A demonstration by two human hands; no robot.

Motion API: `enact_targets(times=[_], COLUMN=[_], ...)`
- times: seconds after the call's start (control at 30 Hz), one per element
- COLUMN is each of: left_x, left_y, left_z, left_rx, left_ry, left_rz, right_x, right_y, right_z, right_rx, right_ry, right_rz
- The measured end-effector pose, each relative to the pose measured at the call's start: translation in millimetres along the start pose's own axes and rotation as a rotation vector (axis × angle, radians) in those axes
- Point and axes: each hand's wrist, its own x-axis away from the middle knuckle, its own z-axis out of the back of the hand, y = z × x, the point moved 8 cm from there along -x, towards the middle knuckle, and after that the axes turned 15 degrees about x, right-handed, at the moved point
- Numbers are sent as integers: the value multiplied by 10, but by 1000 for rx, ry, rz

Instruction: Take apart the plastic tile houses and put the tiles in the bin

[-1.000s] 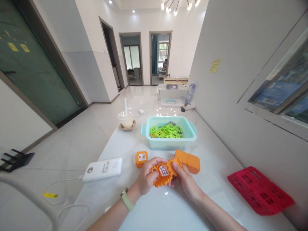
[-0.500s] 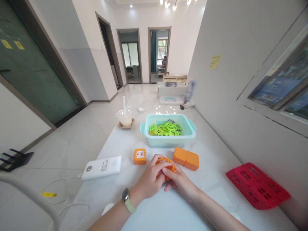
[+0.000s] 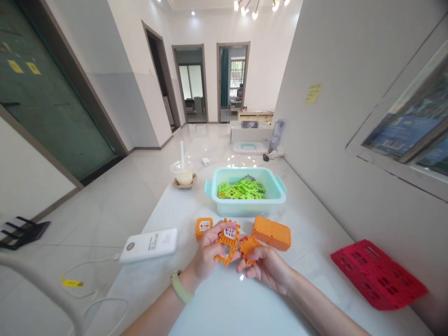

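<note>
1. The window piece (image 3: 229, 241), orange with a white window, sits in my left grip (image 3: 206, 254). The fingers curl around it, closed down to little more than its thickness, and they cover part of it.
2. The plain panel (image 3: 249, 247), orange and toothed, is in my right grip (image 3: 269, 267), pinched with the thumb on top and fingers below. It lies just right of the window piece; I can't tell whether their edges touch.
3. I'd judge the work partway along. Below the window I see another toothed orange part, apparently joined on. The plain panel doesn't look locked to it, so that join seems left.
4. Just beyond my left grip stands the small box (image 3: 204, 227); just beyond my right grip lies the long block (image 3: 272, 232). Both look assembled on the faces I see, so I'd count them done.
5. Beyond both grips, the tub (image 3: 249, 207) on the bench (image 3: 304, 224) holds green pieces (image 3: 245, 189).
6. Well right of my right grip lies the red sheet (image 3: 378, 275). Left of my left grip is the power bank (image 3: 150, 245), with the cup (image 3: 184, 176) farther beyond.
7. The small box and long block crowd the far side of my grips; nearer me, nothing seems to obstruct them.
</note>
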Motion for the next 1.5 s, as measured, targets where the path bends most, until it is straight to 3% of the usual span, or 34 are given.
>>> enact_targets(times=[0.17,0.23,0.4,0.5,0.6,0.83,0.97,1.13,1.27,1.43,1.5], left_x=[81,90,29,-5,-3,9,5,-13,-7,17,25], left_y=[32,-19,-18,-37,-116,-181,-227,-127,-45,46,65], left_z=[-256,-308,-209,-110,-113,-127,-62,-23,-24,-150,-229], left_rx=[-550,-583,-177,-102,-49,44,304,383,238,-383,-527], left_ry=[-144,-192,-156,-57,-34,75,198,205,130,41,10], left_rz=[-138,-119,-66,-33,19,-12,52,10,-19,-145,-205], right_x=[-32,-35,-4,26,50,36,-2,-12,-20,-1,14], right_y=[55,50,-80,-138,-137,-110,-100,-52,-33,-39,-37], right_z=[-81,-56,-103,-139,-124,-108,-147,-121,-2,-31,-75], right_rx=[-16,57,393,519,562,482,334,257,182,-30,-27], right_ry=[-59,-5,21,-9,-53,-58,5,42,118,77,37], right_rz=[30,53,126,120,68,89,169,145,112,124,115])
